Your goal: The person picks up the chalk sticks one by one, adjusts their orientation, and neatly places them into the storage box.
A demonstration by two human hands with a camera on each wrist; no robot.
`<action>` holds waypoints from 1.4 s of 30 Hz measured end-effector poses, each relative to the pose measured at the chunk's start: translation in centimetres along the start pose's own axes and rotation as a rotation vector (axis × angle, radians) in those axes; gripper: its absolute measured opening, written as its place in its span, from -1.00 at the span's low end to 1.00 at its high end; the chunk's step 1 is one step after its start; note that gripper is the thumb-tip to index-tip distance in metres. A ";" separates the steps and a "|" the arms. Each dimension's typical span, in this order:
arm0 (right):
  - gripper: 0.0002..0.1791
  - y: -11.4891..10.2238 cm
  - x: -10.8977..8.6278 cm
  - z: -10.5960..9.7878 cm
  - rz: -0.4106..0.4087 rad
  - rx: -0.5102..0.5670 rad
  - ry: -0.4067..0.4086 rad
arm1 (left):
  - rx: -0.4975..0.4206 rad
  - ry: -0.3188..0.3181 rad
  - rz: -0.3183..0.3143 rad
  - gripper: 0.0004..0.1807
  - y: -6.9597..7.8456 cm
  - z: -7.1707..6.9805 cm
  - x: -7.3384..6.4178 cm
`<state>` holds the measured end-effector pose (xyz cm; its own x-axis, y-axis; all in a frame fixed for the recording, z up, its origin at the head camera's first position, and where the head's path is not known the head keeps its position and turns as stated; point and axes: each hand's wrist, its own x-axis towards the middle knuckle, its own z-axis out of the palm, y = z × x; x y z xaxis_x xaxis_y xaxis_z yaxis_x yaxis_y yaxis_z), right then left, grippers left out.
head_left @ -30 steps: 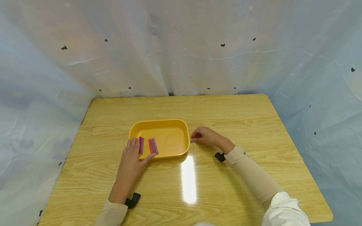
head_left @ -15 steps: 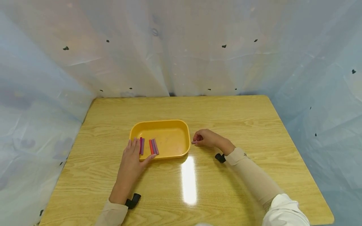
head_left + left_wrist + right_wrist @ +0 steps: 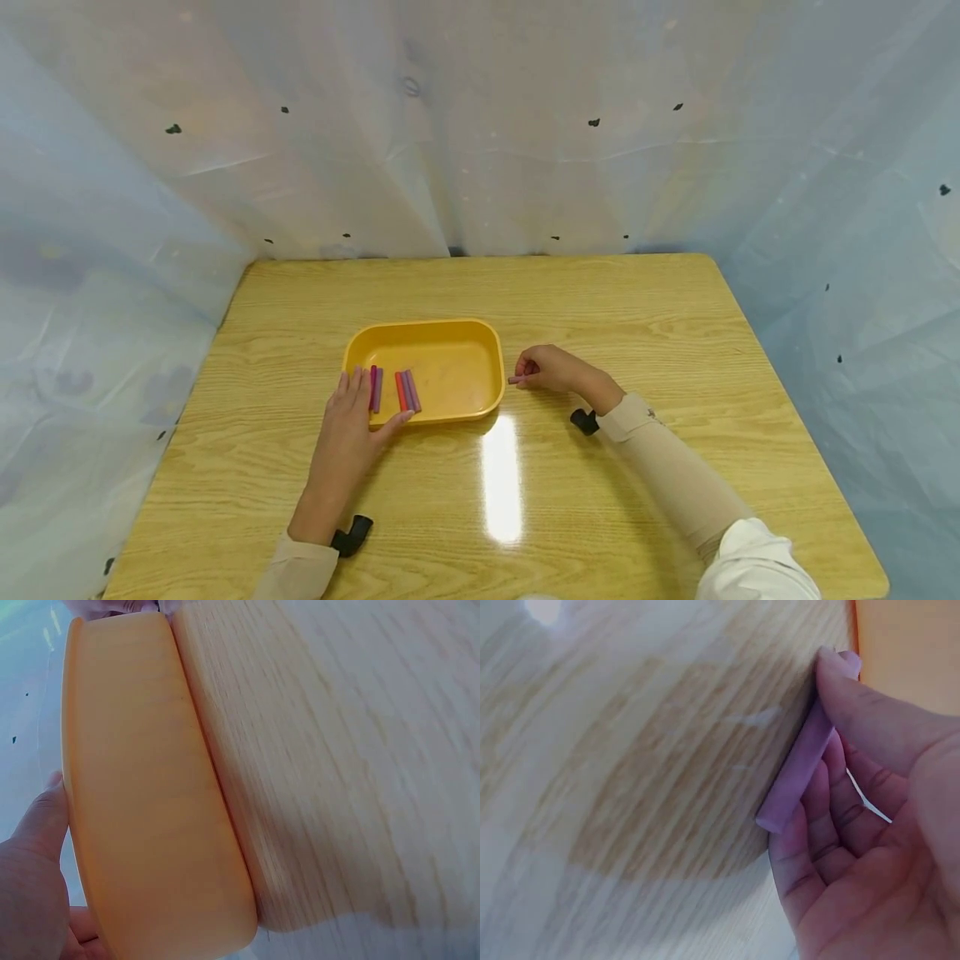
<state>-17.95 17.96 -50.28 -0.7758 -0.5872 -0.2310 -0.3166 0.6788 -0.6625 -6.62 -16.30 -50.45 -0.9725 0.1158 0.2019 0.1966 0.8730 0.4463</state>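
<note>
A shallow yellow-orange tray [image 3: 468,416] sits on the wooden table. My left hand [image 3: 347,437] lies at its front left corner, fingers straight across the left rim and thumb along the front rim. In the left wrist view the thumb [image 3: 43,817] touches the tray's edge. Just past the tray's right end, my right hand [image 3: 551,368] pinches a purple chalk-like stick [image 3: 799,776] between thumb and fingers, low over the tabletop. Inside the tray, a magenta stick [image 3: 372,387] and a purple stick [image 3: 378,392] lie beside the left fingers. A red stick [image 3: 401,392] lies with two purple sticks [image 3: 410,392].
The wooden table [image 3: 600,300] extends around the tray, with a bright light reflection [image 3: 501,479] in front of it. Pale plastic sheeting [image 3: 480,150] hangs behind the table and at both sides. Black wrist mounts [image 3: 352,535] sit at the wrists.
My right hand has shifted slightly right and toward me, and more of the pinched purple stick shows. The left hand, tray and sticks inside have stayed in place.
</note>
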 end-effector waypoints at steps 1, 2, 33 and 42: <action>-0.89 0.0 0.0 0.0 -0.003 -0.002 0.002 | 0.001 -0.001 -0.001 0.07 0.0 0.0 0.0; -0.88 0.0 -0.1 0.0 -0.005 -0.005 0.004 | 0.002 0.000 -0.001 0.08 0.0 0.0 0.0; -0.50 1.1 -1.0 0.0 0.123 0.975 0.169 | 0.014 0.015 0.005 0.07 0.0 0.2 0.0; -0.65 0.4 -0.7 -1.0 0.068 1.085 0.156 | 0.010 0.014 0.001 0.07 0.0 0.1 0.0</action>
<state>-18.09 19.04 -49.66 -0.8579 -0.4495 -0.2487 0.3188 -0.0861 -0.9439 -6.67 -16.27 -50.57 -0.9706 0.1099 0.2143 0.1960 0.8776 0.4375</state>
